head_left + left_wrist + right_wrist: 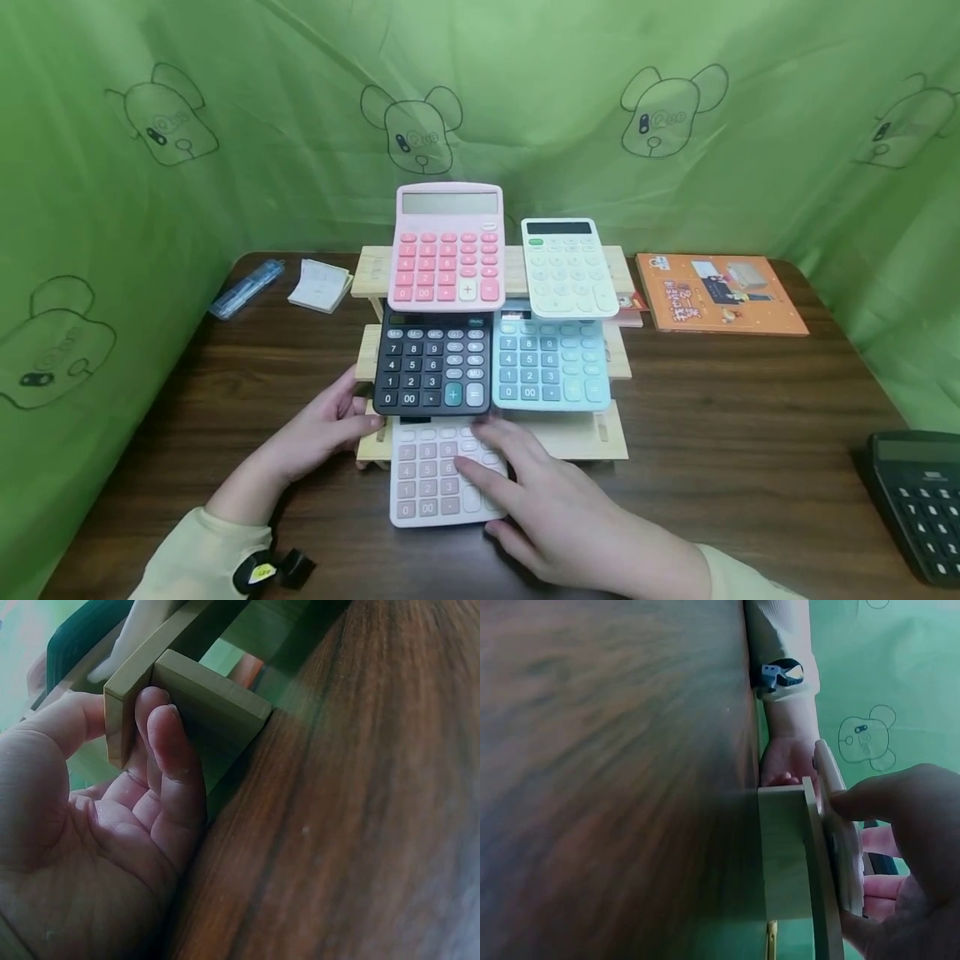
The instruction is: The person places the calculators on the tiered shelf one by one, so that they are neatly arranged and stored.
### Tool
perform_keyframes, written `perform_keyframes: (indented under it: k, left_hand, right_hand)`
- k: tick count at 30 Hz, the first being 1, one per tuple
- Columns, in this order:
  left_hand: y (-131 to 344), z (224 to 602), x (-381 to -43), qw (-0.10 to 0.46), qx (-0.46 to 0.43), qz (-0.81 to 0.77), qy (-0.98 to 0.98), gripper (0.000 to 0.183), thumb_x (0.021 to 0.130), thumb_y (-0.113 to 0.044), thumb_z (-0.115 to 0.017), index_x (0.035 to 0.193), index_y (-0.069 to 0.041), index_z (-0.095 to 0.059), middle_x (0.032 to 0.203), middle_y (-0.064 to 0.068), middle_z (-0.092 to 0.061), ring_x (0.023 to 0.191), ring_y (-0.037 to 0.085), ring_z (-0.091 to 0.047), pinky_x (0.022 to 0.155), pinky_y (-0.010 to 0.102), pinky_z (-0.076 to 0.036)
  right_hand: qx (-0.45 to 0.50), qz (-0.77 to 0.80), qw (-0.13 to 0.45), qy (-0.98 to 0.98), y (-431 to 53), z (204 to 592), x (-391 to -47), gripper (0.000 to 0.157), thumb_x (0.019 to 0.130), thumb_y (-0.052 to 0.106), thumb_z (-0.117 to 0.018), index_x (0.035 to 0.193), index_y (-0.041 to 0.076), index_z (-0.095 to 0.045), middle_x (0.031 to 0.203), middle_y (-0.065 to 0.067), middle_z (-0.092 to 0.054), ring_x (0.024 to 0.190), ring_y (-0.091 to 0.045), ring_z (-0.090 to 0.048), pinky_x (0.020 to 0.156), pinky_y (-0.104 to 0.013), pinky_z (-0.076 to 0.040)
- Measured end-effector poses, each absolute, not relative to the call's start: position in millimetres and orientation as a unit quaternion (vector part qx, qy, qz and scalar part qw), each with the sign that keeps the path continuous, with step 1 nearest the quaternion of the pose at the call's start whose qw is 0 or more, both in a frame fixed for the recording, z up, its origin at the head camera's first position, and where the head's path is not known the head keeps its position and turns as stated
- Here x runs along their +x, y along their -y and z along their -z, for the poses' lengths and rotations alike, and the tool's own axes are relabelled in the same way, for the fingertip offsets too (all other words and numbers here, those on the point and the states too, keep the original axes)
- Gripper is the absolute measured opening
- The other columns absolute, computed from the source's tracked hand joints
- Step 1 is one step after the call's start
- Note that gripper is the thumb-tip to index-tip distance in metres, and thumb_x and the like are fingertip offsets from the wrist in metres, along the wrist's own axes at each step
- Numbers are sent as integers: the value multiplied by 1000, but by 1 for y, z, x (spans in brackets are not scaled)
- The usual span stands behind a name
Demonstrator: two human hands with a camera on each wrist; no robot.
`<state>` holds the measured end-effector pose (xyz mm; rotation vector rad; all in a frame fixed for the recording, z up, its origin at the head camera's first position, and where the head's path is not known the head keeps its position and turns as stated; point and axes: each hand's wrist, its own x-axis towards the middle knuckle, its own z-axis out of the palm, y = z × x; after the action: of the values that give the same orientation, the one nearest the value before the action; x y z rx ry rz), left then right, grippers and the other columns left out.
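Observation:
A three-tier wooden rack [577, 437] carries several calculators. My left hand [322, 429] grips the left end of its lowest shelf; in the left wrist view the thumb is above the plank [124, 712] and fingers are curled below. On that shelf leans a pale pink-and-white calculator [428, 483]. My right hand [562, 508] holds it by its right side, fingers over the keys and thumb at the lower edge. The right wrist view shows this calculator [841, 840] edge-on, close against the shelf. Just above are a black calculator [432, 367] and a light blue one [551, 367].
On the top tier stand a pink calculator [448, 250] and a white-green one [570, 271]. An orange book [720, 292] lies at the back right, a dark calculator [922, 500] at the right edge. Back left are a notepad [320, 285] and a blue packet [247, 289].

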<state>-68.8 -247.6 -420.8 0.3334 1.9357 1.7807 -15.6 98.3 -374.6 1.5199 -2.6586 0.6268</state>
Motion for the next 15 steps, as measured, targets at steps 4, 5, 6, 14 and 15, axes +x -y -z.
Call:
perform_keyframes:
  k: [4, 5, 6, 14, 15]
  left_hand:
    - [247, 419, -70, 243, 117, -647, -713, 73, 97, -13, -59, 152, -32, -15, 93, 26, -65, 59, 42, -61, 49, 51, -54]
    - [247, 419, -70, 244, 116, -646, -714, 73, 97, -13, -59, 152, -32, -15, 93, 26, -65, 59, 42, -61, 50, 51, -54]
    - [247, 419, -70, 245, 116, -645, -715, 73, 97, -13, -59, 153, -32, -15, 92, 26, -65, 59, 42, -61, 50, 50, -54]
    - [247, 417, -68, 243, 105, -644, -718, 73, 97, -13, -59, 152, -31, -15, 93, 26, -65, 58, 44, -61, 50, 49, -54]
    - [247, 417, -68, 244, 104, -644, -717, 73, 97, -13, -59, 152, -30, -15, 92, 26, -65, 58, 44, -61, 50, 48, -54]
  right_hand:
    - [484, -203, 11, 851, -92, 374, -14, 72, 87, 32, -69, 150, 22, -37, 157, -10, -20, 144, -25, -16, 99, -42, -47]
    - [483, -204, 12, 851, -91, 374, -13, 71, 87, 32, -69, 149, 21, -38, 156, -10, -20, 144, -25, -16, 99, -43, -47]
    - [483, -205, 15, 851, -90, 374, -12, 71, 86, 32, -69, 149, 21, -38, 156, -11, -21, 144, -26, -17, 98, -43, -48]
    - [493, -202, 10, 846, -84, 373, -14, 71, 87, 36, -69, 149, 22, -38, 155, -9, -21, 143, -24, -18, 94, -40, -51]
    - [494, -204, 8, 845, -84, 373, -14, 70, 87, 35, -69, 148, 22, -39, 155, -9, -22, 142, -23, -18, 95, -40, -50]
